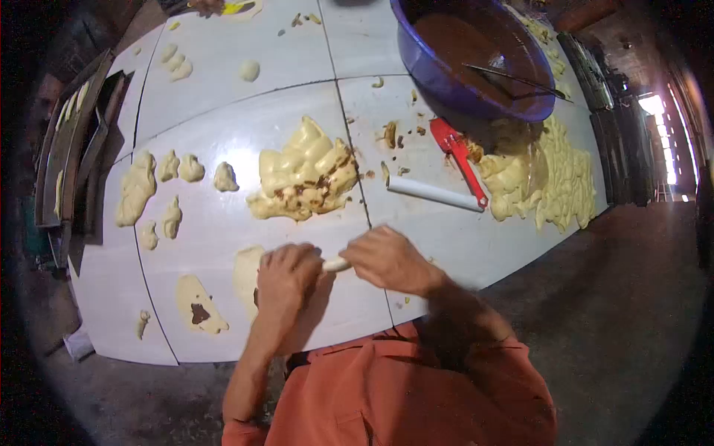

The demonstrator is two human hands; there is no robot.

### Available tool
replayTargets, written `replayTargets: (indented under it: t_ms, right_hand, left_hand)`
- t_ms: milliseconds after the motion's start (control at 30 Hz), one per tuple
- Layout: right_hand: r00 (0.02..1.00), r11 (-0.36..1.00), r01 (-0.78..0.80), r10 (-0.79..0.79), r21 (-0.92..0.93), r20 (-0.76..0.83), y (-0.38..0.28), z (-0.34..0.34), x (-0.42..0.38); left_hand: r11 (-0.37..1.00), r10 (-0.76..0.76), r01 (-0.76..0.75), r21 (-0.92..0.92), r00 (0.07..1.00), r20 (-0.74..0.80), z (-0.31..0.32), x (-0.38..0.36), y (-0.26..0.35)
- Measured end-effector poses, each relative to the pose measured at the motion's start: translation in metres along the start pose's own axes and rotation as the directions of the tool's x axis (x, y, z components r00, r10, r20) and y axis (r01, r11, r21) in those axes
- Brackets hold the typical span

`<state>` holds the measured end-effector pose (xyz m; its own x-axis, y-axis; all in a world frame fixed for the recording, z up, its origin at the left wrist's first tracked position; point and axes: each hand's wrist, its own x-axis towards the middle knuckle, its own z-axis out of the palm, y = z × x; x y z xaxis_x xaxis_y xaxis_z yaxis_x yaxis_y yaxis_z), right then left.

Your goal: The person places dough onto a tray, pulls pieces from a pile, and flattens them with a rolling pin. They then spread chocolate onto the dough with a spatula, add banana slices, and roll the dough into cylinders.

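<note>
We are at the shaping stage, as we judge it: our left hand (286,276) and right hand (390,259) are both curled down over a piece of pale dough, a roll of dough (336,264) whose only visible part bridges the gap between the two hands, low on the white desk (223,111) just in front of us. The fingers of both hands are pressed together and bent over the roll, with a flattened dough sheet (247,269) peeking out beside the left hand; whether the roll is already closed around its filling we cannot tell. A second flattened piece with a dark chocolate dab (199,313) lies just left of it, well apart from the big dough heap (305,175) streaked with the same filling. Beyond are the white rolling pin (433,193), the red scraper (457,152) and the blue bowl (446,82) of chocolate. The next move, we think, calls for even pressure from both palms so the filling stays sealed in.
</note>
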<state>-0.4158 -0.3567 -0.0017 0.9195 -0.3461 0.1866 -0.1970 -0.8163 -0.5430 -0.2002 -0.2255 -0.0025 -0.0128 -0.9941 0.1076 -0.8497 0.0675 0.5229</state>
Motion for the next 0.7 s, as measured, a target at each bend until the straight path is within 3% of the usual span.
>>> replayTargets:
  t_ms: [33, 100, 167, 200, 267, 300, 333, 367, 400, 433, 500, 633, 700]
  right_hand:
    - [0.999, 0.999, -0.010, 0.012, -0.037, 0.047, 0.001, 0.006, -0.008]
    - [0.999, 0.998, -0.041, 0.041, -0.050, 0.012, 0.003, 0.006, -0.010]
    - [0.998, 0.998, -0.003, 0.007, 0.065, -0.060, 0.006, -0.012, -0.008]
    - [0.995, 0.996, -0.092, 0.092, 0.006, -0.036, 0.012, -0.027, -0.003]
    - [0.914, 0.979, -0.204, 0.192, 0.003, -0.358, 0.043, -0.034, 0.007]
    - [0.829, 0.884, -0.463, 0.456, 0.060, -0.324, 0.052, -0.048, 0.016]
    - [0.768, 0.851, -0.523, 0.495, 0.048, -0.405, 0.072, -0.058, 0.027]
    - [0.710, 0.788, -0.611, 0.588, 0.076, -0.389, 0.087, -0.065, 0.040]
    - [0.723, 0.805, -0.592, 0.516, -0.028, -0.461, 0.110, -0.063, 0.045]
    - [0.725, 0.809, -0.587, 0.511, -0.026, -0.462, 0.119, -0.063, 0.051]
    - [0.749, 0.749, -0.634, 0.531, -0.193, -0.397, 0.128, -0.064, 0.063]
    - [0.747, 0.745, -0.658, 0.625, -0.113, -0.226, 0.129, -0.068, 0.073]
    - [0.780, 0.789, -0.606, 0.567, -0.097, -0.265, 0.131, -0.062, 0.068]
  left_hand:
    - [1.000, 0.016, -0.016, 0.016, 1.000, 0.021, 0.008, -0.004, 0.003]
    - [0.999, -0.018, 0.013, -0.051, 0.996, -0.083, 0.018, -0.007, 0.013]
    - [0.999, -0.040, 0.039, -0.012, 0.998, -0.047, 0.013, -0.010, 0.018]
    - [0.997, -0.071, 0.069, -0.043, 0.997, -0.043, 0.003, -0.008, 0.024]
    - [0.993, -0.110, 0.108, -0.056, 0.993, -0.037, -0.009, -0.009, 0.028]
    - [0.993, -0.110, 0.108, -0.053, 0.993, -0.038, -0.011, -0.011, 0.024]
    - [0.994, -0.105, 0.104, -0.019, 0.993, -0.052, -0.012, -0.013, 0.019]
    - [0.995, -0.099, 0.100, 0.016, 0.993, -0.067, -0.014, -0.014, 0.016]
    - [0.993, -0.114, 0.116, 0.021, 0.991, -0.066, -0.019, -0.014, 0.016]
    - [0.993, -0.116, 0.118, 0.026, 0.991, -0.070, -0.020, -0.015, 0.016]
    - [0.990, -0.134, 0.137, 0.032, 0.987, -0.094, -0.021, -0.019, 0.015]
    - [0.989, -0.147, 0.147, -0.014, 0.982, -0.121, -0.021, -0.025, 0.011]
    - [0.984, -0.179, 0.178, -0.019, 0.979, -0.096, -0.021, -0.026, 0.009]
